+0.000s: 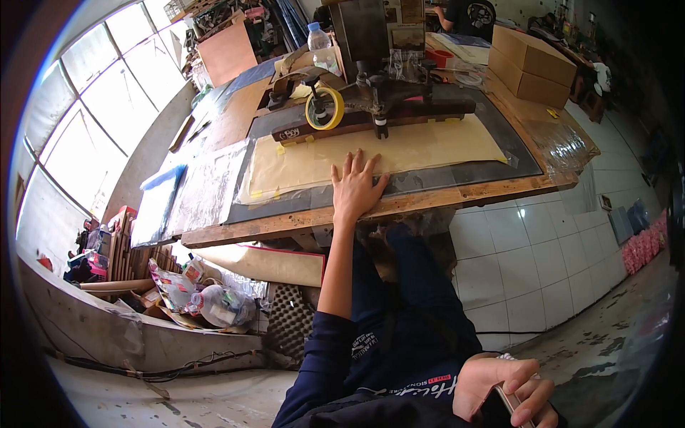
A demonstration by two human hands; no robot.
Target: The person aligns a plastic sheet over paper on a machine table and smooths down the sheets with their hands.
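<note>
My left hand [356, 187] lies palm down with its fingers spread on a cream sheet [428, 147] on the dark mat [529, 158] of the wooden table. Just beyond my fingertips a dark press bar [442, 113] runs across the sheet. A roll of yellow tape [325, 108] hangs on a knob at the bar's left. Low at the right, near my body, my right hand [503, 391] has its fingers wrapped round a phone [508, 401] with a thin metallic edge. Most of the phone is cut off by the frame.
Cardboard boxes [534, 64] stand at the table's back right, near clear plastic film [564, 148]. A water bottle [319, 41] is behind the press. A large plastic bottle [222, 307] lies among clutter at lower left. Another person [471, 16] sits at the back.
</note>
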